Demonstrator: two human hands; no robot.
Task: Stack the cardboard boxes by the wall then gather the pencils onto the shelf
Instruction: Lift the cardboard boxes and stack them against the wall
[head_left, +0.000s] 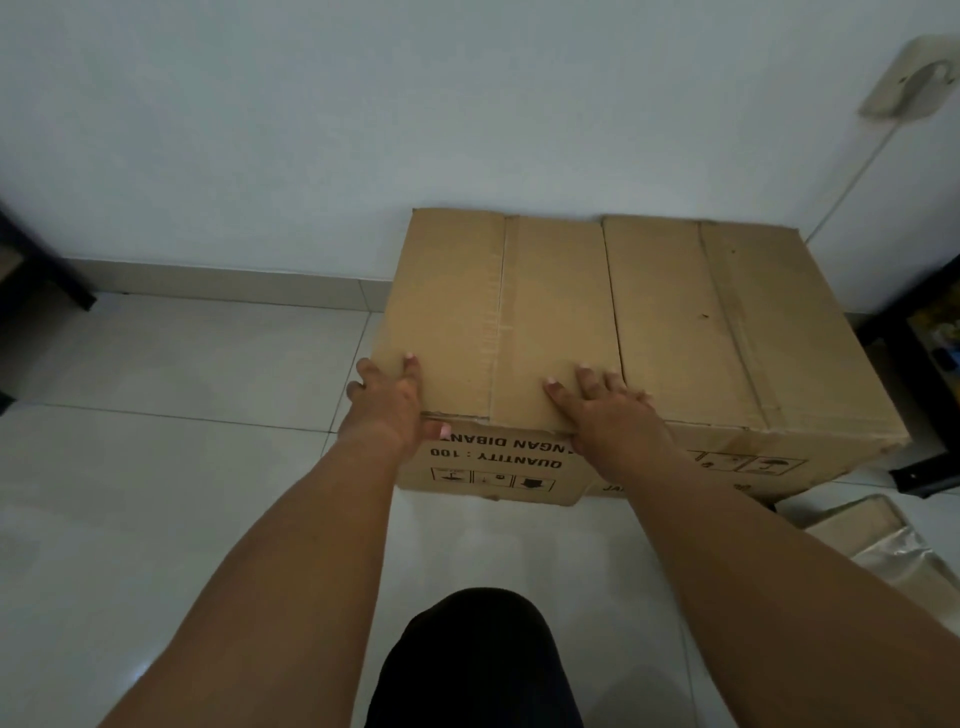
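Left cardboard box (467, 291): the upside-down print on its near face is partly covered by the wrists, and whether its far edge touches the wall (311, 130) is unclear. Left hand (389, 400) pinches the near-left corner, fingers on top, thumb on the near face. Right hand (602, 410) presses flat, fingers spread, at the top's near-right edge, where the right cardboard box (727, 322) sits just beside.

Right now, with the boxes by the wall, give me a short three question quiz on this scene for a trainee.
1. True or false: the left brown cardboard box is stacked on the right brown cardboard box.
2. Which box do the left hand and right hand both touch? A) left B) right C) neither
3. Fill in: the left box's front reads "QUANTITY : ___".
Key: 1 false, they stand side by side on the white tiled floor; 2 A; 3 100.
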